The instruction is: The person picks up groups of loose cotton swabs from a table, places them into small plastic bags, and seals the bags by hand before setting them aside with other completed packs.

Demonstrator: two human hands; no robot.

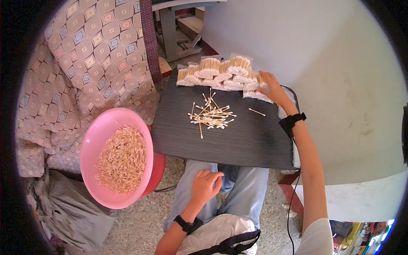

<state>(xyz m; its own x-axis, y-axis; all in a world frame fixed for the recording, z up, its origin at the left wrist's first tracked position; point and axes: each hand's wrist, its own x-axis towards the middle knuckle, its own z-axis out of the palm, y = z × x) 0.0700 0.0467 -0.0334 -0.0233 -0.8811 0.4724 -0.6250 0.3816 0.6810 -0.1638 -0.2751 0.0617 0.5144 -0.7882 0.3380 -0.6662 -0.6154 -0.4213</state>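
Note:
At the right end of a stack of clear bags of cotton swabs (223, 72), my right hand (274, 89) has its fingers closed around the end bag (260, 80). Its far fingers are partly hidden by the bag. My left hand (206, 185) hovers over my lap, near the table's front edge, fingers curled in and nothing visible in them. A loose pile of cotton swabs (211, 115) lies in the middle of the dark table (250, 144). One single swab (256, 111) lies apart, to the right of the pile.
Left of the table, a pink basin (87, 155) full of loose swabs rests on a red support (157, 172). Patterned fabric (106, 51) covers what stands at the far left. A pale wall (340, 85) borders the right side. A black cable (291, 208) hangs beside my right leg.

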